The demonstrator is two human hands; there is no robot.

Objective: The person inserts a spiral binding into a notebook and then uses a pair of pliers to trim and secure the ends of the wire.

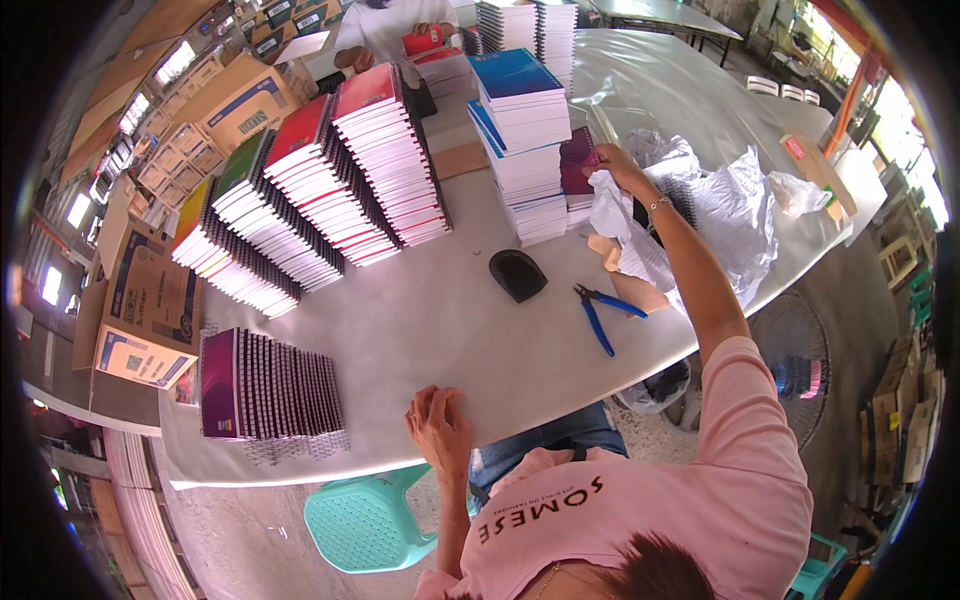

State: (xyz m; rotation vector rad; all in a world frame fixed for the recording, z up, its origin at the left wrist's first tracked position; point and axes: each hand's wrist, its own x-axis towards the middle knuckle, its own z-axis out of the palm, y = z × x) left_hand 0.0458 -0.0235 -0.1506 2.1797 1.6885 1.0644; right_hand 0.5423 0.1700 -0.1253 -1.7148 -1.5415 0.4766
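Note:
My right hand (pixel 622 170) reaches across the table to the far right and pinches the edge of a purple notebook (pixel 577 165). That notebook is beside a tall stack of blue-covered book blocks (pixel 530 160). Crumpled white wrapping (pixel 725 205) lies under and around my right forearm. Near the table's front edge rests my left hand (pixel 440 428), fingers curled and nothing visible in them. Between the hands lie blue-handled cutting pliers (pixel 605 312) and a dark rounded pad (pixel 518 275). A row of purple spiral notebooks (pixel 270 385) stands at the left front.
Tall stacks of spiral notebooks with red (pixel 365 92), green (pixel 240 165) and yellow (pixel 190 215) covers fill the left back. A cardboard box (pixel 150 300) stands at the left edge. Another person (pixel 395 30) works across the table. A green stool (pixel 365 520) is below.

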